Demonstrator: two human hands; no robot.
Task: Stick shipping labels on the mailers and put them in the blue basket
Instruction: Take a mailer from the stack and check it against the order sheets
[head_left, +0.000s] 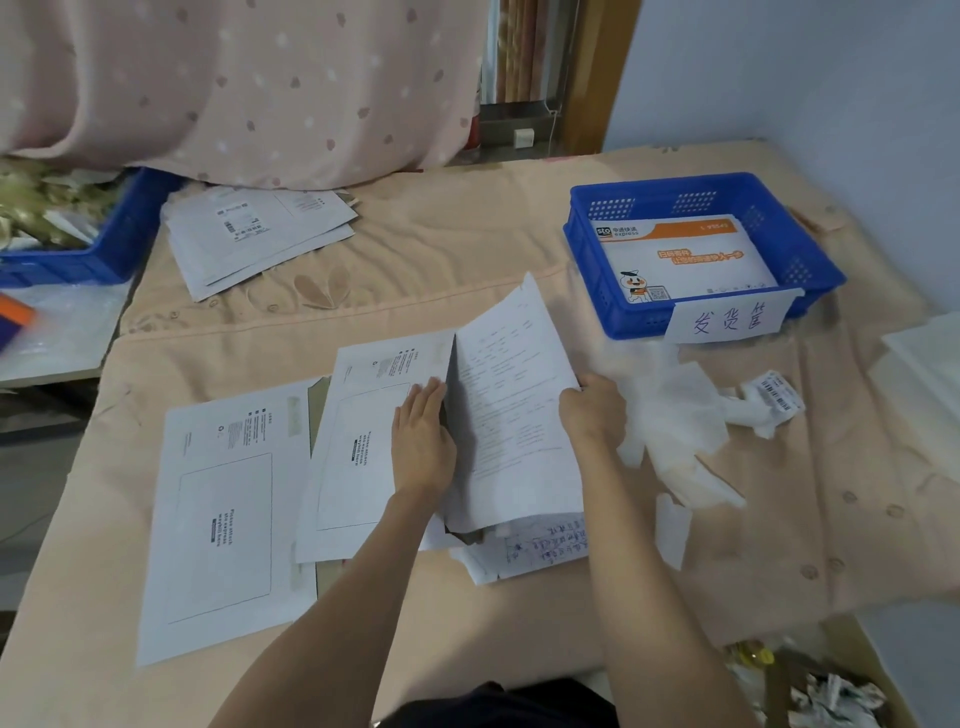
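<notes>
Two white mailers lie face up on the peach cloth: one at the left (223, 514) and one in the middle (358, 441). My left hand (423, 441) rests flat with straight fingers on the middle mailer's right edge. My right hand (592, 410) grips the right edge of a printed white sheet (511, 405), which stands tilted up beside the mailer. The blue basket (587, 260) sits at the far right with an orange-and-white mailer (685, 260) inside and a handwritten paper tag (730, 317) on its front.
A pile of labelled mailers (254, 234) lies at the far left beside another blue crate (114, 239). Crumpled backing paper (675, 431) and a barcode label scrap (776, 397) lie right of my hands. Handwritten papers (540, 551) poke out under the sheet.
</notes>
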